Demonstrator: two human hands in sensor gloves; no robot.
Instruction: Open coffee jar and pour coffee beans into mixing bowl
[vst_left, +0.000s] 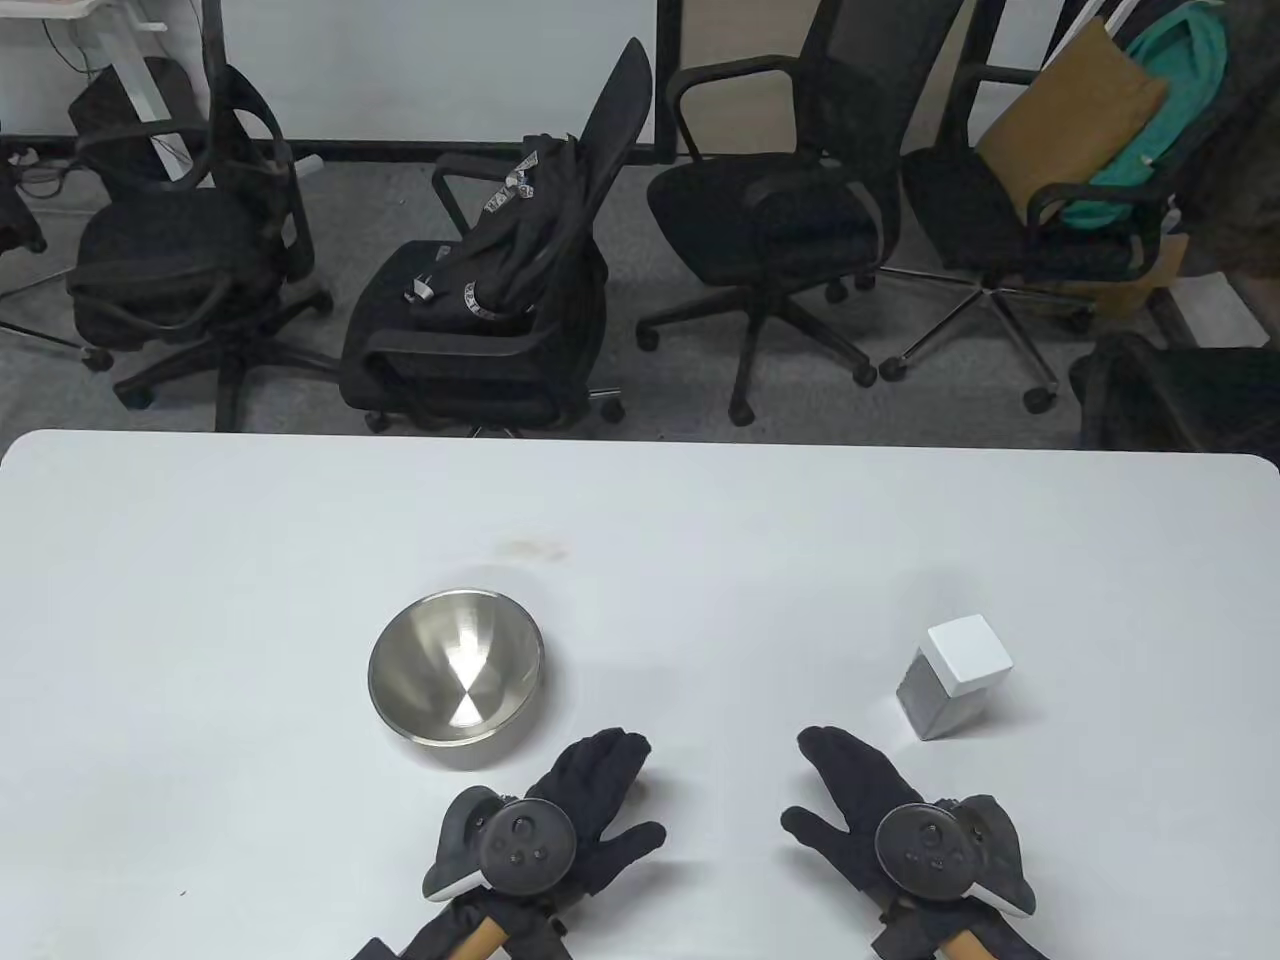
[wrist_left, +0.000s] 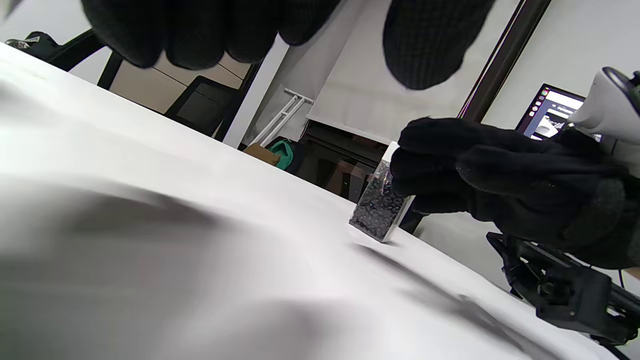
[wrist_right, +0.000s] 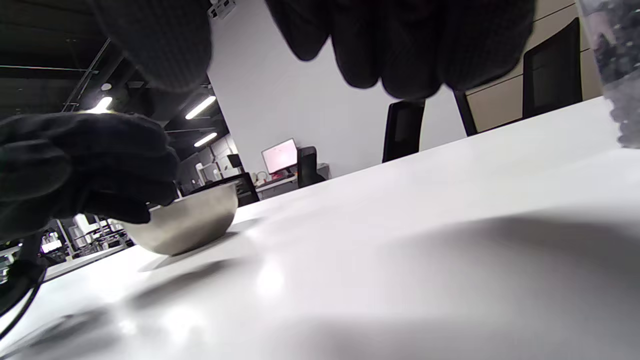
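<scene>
The white tabletop (vst_left: 200, 600) carries everything, its near edge at the bottom of the table view. A steel mixing bowl (vst_left: 456, 678) stands upright left of centre, towards the near edge, with nothing visible inside. The left hand (vst_left: 560, 825) lies flat at the near edge, just beside the bowl's right flank without touching it, its fingers (vst_left: 600, 765) straight and close together, thumb out, holding nothing. The right hand (vst_left: 880, 815) lies likewise, fingers (vst_left: 840, 760) straight, thumb spread. The coffee jar (vst_left: 952, 677), square, white-lidded and full of dark beans, stands closed right of centre, near the right hand's fingertips but apart.
</scene>
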